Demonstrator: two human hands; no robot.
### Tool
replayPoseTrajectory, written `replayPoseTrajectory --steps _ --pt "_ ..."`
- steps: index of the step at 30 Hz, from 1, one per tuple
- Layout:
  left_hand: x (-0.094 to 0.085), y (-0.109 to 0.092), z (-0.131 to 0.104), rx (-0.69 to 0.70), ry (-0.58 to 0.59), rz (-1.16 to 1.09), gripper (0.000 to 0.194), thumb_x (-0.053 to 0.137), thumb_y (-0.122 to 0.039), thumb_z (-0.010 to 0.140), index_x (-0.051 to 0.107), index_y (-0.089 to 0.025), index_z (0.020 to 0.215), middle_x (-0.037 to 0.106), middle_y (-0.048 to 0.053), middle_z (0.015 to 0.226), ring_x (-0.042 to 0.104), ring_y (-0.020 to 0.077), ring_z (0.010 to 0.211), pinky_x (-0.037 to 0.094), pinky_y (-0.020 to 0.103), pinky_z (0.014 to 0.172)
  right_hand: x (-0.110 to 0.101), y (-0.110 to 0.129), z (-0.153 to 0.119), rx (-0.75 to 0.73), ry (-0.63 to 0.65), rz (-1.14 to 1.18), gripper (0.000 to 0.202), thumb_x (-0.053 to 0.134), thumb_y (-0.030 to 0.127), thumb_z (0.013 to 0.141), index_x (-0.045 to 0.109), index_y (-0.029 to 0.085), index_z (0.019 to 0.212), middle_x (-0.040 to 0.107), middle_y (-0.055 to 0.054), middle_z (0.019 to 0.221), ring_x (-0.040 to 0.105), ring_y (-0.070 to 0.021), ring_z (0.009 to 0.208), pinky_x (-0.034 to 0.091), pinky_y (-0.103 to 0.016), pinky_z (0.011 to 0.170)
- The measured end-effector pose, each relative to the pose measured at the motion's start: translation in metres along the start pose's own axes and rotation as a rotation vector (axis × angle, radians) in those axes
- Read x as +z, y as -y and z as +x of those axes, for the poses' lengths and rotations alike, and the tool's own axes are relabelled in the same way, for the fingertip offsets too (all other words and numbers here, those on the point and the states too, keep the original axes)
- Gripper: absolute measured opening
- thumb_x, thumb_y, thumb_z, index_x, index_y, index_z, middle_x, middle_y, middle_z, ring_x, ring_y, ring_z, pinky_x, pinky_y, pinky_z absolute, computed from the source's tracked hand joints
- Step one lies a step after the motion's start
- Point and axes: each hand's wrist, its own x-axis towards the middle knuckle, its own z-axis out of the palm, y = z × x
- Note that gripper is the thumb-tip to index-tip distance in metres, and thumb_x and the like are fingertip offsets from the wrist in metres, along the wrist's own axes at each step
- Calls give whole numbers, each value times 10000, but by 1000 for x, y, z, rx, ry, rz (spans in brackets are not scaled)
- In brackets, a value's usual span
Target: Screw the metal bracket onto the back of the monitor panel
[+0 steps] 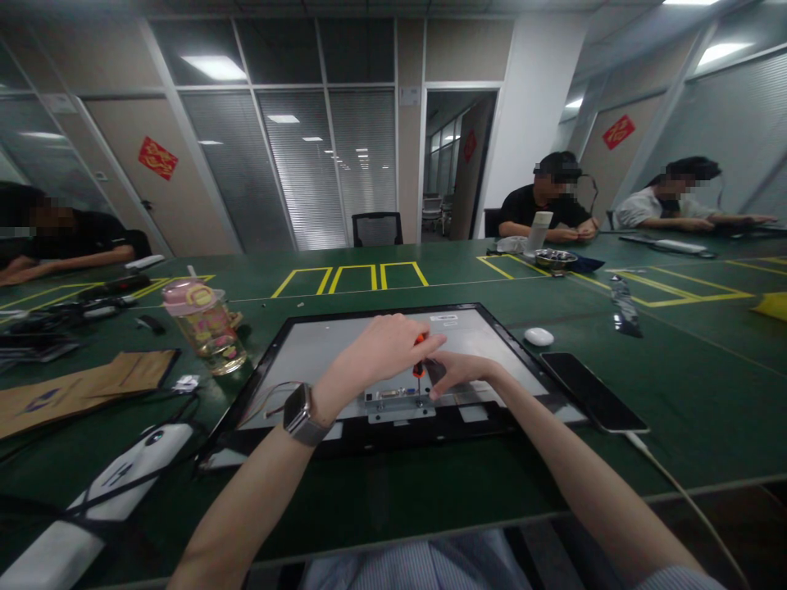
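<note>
My left hand (pixel 390 348), with a watch on its wrist, grips the top of an orange-and-black screwdriver (pixel 419 369). The screwdriver stands upright, its tip down at a metal bracket (pixel 399 410) with connector ports along it. My right hand (pixel 464 369) is just right of the screwdriver, thumb and fingers apart, thumb tip close to the bracket's right end. Whether its fingers touch the screwdriver I cannot tell. Beneath both hands lies a flat display panel (pixel 332 336), grey with a black frame. Thin wires (pixel 276 397) rest on its left side.
Right of the panel are a phone (pixel 593 393) on a cable and a white earbud case (pixel 539 337). On the left stand a drink cup (pixel 209 328), a paper bag (pixel 92 385) and a white strapped device (pixel 123 483). A metal bowl (pixel 555 260) sits farther back; other people sit around the table.
</note>
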Motion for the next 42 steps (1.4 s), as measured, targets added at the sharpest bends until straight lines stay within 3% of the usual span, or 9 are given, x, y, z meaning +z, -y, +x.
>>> replayPoseTrajectory --steps 3,6,9,13,20,24,28,37,42 --pt "-2 2 -3 18 -3 29 409 271 -320 929 582 -152 723 622 66 785 548 151 692 369 295 624 1 1 0 -55 8 48 705 818 405 576 538 184 1184 460 -76 1345 483 -281 1138 359 -407 995" --pt "-3 3 -4 36 1 -1 342 254 -248 927 579 -156 873 631 65 872 562 157 756 384 289 661 2 -2 1 -102 4 44 700 811 425 577 549 187 1181 469 -73 1339 439 -294 1197 312 -416 1035" --pt "-1 1 -2 20 -13 -31 320 263 -301 948 551 -166 985 637 44 815 561 151 701 371 279 622 2 -6 3 -74 -3 27 748 810 446 566 533 185 1211 512 -75 1280 455 -301 1179 320 -428 1020" --pt "1 1 1 25 0 -19 414 278 -415 949 582 -169 810 617 32 696 533 140 615 334 279 566 1 -4 1 -56 -4 21 764 811 447 566 520 181 1221 515 -78 1267 454 -297 1181 317 -423 1022" --pt "-3 5 -2 30 -7 25 352 272 -250 921 584 -155 790 630 68 853 555 153 726 359 285 617 1 7 -1 -88 -3 25 698 808 462 566 550 181 1150 541 -64 1195 465 -289 1150 339 -413 1003" --pt "-2 3 0 20 -12 -4 371 258 -334 953 587 -172 899 634 40 765 560 147 675 363 279 597 1 -1 1 -74 -1 26 736 815 452 565 529 186 1188 539 -56 1190 469 -281 1140 340 -406 995" --pt "2 0 3 13 -23 0 444 282 -441 948 610 -174 812 612 31 674 539 137 608 336 276 560 1 -4 2 -36 -2 23 732 814 452 564 528 197 1188 553 -46 1171 483 -285 1126 354 -411 984" --pt "-2 -1 -1 30 -62 28 337 277 -250 927 590 -161 838 599 56 905 533 131 688 361 274 603 1 1 0 -80 -10 -11 706 809 445 573 535 192 1172 524 -54 1225 461 -282 1156 330 -398 1013" --pt "1 1 2 -3 -81 -15 306 315 -339 937 571 -173 961 644 45 819 549 136 666 355 264 595 0 -3 1 -45 -6 -22 703 805 438 583 519 198 1179 542 -41 1163 484 -267 1111 363 -387 974"
